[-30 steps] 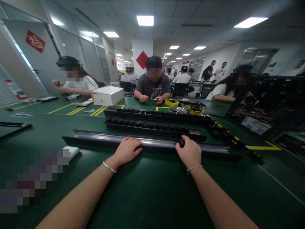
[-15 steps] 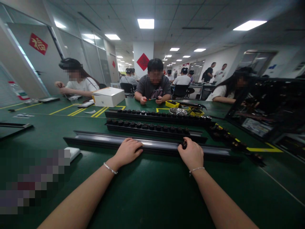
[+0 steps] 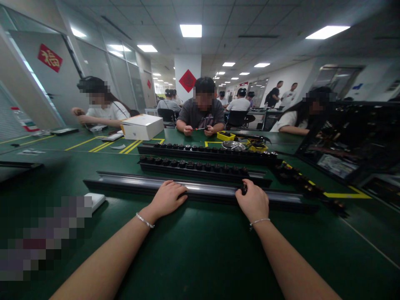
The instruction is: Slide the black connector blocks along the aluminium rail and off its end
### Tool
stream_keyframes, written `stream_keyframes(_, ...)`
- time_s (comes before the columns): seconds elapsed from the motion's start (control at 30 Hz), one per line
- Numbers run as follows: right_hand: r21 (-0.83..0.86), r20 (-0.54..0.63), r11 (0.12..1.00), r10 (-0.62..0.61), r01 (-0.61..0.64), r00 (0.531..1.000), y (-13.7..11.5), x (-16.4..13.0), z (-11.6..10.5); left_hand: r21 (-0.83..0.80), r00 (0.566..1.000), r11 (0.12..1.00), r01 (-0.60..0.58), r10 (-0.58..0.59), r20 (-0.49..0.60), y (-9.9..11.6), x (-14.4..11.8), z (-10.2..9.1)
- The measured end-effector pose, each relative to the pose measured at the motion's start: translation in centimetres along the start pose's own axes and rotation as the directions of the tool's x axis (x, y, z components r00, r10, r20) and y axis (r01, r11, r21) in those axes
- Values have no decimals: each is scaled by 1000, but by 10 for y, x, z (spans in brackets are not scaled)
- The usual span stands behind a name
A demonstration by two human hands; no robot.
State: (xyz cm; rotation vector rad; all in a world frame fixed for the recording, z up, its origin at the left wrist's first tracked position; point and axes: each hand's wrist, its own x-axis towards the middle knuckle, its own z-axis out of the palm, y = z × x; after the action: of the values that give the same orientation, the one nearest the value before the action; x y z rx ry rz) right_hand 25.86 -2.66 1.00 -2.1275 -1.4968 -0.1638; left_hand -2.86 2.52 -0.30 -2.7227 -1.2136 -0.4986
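Note:
A long dark metal rail (image 3: 212, 189) lies across the green table (image 3: 200, 250) in front of me. My left hand (image 3: 167, 198) rests on the rail's near edge, fingers laid over it. At the rail, my right hand (image 3: 253, 202) has its fingers closed around a small black knob-like part (image 3: 243, 189). Behind the rail lie two more black rails (image 3: 200, 166), each carrying a row of several black round parts. Both wrists wear thin bracelets.
A white box (image 3: 142, 126), a yellow tray (image 3: 225, 135) and a metal bowl (image 3: 233, 145) stand farther back. Three people sit across the table at work; others sit or stand behind them. A dark rack (image 3: 353, 141) fills the right side. A small white block (image 3: 94, 199) lies at left.
My right hand has slid slightly right along the rail with the black part. The left hand has stayed in place. The view has shifted a little.

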Motion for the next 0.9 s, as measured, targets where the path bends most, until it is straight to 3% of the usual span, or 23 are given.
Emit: stream_keyframes(0.9,-10,-34,998,60,-61,998,15,6,0,6,1000,1000,11,-11,8,-1,1,2)
